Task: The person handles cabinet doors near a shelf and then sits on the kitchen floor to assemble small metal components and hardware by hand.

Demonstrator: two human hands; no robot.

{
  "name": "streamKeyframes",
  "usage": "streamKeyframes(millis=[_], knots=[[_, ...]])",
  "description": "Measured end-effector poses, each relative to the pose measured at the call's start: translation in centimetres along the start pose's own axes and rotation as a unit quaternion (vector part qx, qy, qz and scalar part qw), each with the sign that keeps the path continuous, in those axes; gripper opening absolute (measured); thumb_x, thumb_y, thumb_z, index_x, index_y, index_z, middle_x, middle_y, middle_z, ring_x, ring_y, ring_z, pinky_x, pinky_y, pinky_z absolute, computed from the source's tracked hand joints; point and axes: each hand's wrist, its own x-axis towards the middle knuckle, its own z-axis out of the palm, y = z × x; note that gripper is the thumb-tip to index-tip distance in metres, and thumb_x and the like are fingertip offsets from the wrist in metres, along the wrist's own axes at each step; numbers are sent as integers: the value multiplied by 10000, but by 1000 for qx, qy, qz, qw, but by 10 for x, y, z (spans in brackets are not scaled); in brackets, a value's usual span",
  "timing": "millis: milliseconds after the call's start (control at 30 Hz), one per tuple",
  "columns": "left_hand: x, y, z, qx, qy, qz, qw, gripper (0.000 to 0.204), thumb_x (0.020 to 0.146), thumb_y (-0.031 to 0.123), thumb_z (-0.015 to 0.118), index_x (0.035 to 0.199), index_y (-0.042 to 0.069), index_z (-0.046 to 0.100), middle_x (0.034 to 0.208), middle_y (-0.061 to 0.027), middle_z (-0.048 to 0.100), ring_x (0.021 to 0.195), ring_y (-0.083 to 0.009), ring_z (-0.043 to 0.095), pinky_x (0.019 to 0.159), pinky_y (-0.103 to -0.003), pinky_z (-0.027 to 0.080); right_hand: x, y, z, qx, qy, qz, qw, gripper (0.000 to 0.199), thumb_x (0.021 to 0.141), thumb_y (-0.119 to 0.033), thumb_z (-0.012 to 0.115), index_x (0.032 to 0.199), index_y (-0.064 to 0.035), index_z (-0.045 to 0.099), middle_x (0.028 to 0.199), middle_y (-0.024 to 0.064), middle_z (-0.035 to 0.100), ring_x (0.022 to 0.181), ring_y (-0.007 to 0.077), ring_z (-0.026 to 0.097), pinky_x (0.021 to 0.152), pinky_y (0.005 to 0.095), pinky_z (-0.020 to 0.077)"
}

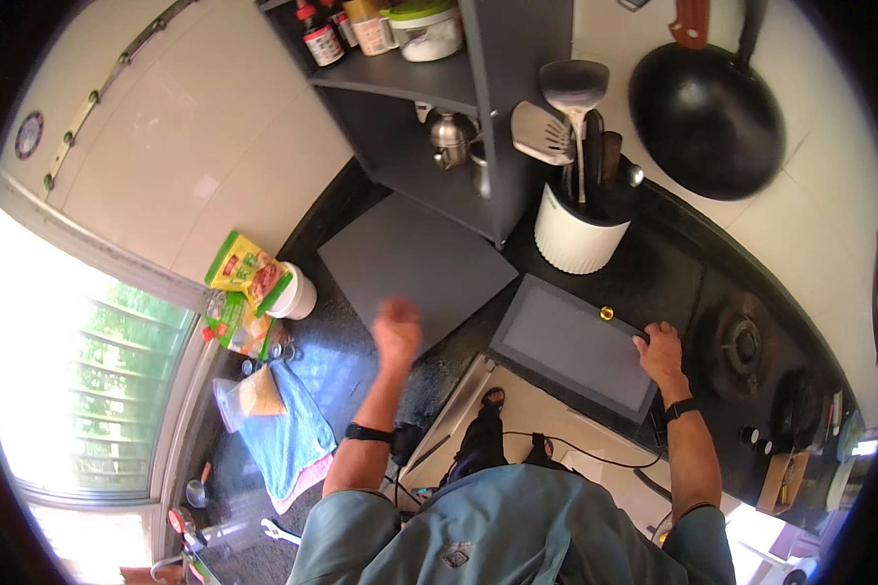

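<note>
A flat grey rectangular board with a darker border (571, 341) lies at the counter's front edge, right of centre. My right hand (661, 353) grips its right end, with the thumb over the top face. A small shiny yellow round thing (607, 313) sits at the board's far edge. My left hand (397, 331) hovers at the near edge of a larger dark grey panel (415, 263). Motion smears its fingers, and I see nothing in it.
Behind stands a grey shelf unit (400, 83) with jars and bottles. Right of it is a white ribbed utensil holder (578, 234), then a gas burner (741, 343). A black wok (707, 117) hangs on the wall. At left lie food packets (247, 271) and a blue cloth (288, 429).
</note>
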Motion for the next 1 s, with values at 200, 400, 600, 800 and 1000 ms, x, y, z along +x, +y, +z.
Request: streamKeyframes(millis=[200, 400, 600, 800, 1000], knots=[[-116, -72, 61, 243, -313, -341, 853, 283, 805, 208, 706, 970, -17, 661, 851, -111, 667, 762, -240, 668, 656, -351, 559, -16, 5, 13, 39, 54, -78, 995, 207, 840, -196, 660, 809, -14, 567, 889, 198, 572, 855, 413, 542, 748, 488, 454], [-150, -132, 91, 112, -203, -437, 869, 469, 833, 237, 735, 1154, -74, 596, 1021, -225, 630, 869, -358, 657, 747, -419, 583, -51, 1, 17, 12, 48, -120, 992, 218, 867, -179, 635, 809, 16, 555, 880, 206, 574, 849, 423, 549, 734, 493, 451], [-171, -96, 96, 147, -183, -401, 886, 390, 828, 171, 725, 1083, -102, 614, 993, -242, 628, 729, -347, 669, 587, -390, 597, -91, -27, 14, 15, 17, -134, 991, 248, 875, -178, 632, 757, 20, 540, 795, 198, 568, 784, 403, 562, 689, 480, 452], [-190, -44, 106, 199, -223, -291, 909, 253, 798, 52, 671, 952, -134, 595, 829, -216, 657, 584, -287, 651, 450, -379, 548, -107, -24, 24, 183, -22, -54, 981, 237, 891, -165, 614, 781, 38, 562, 689, 203, 595, 644, 369, 597, 610, 430, 461], [-205, -19, 100, 192, -239, -187, 934, 251, 771, 32, 652, 935, -149, 591, 780, -186, 648, 558, -249, 640, 440, -355, 528, -103, -48, 2, 271, -42, -42, 961, 233, 919, -187, 580, 890, 43, 605, 717, 198, 605, 663, 323, 618, 623, 386, 468]])
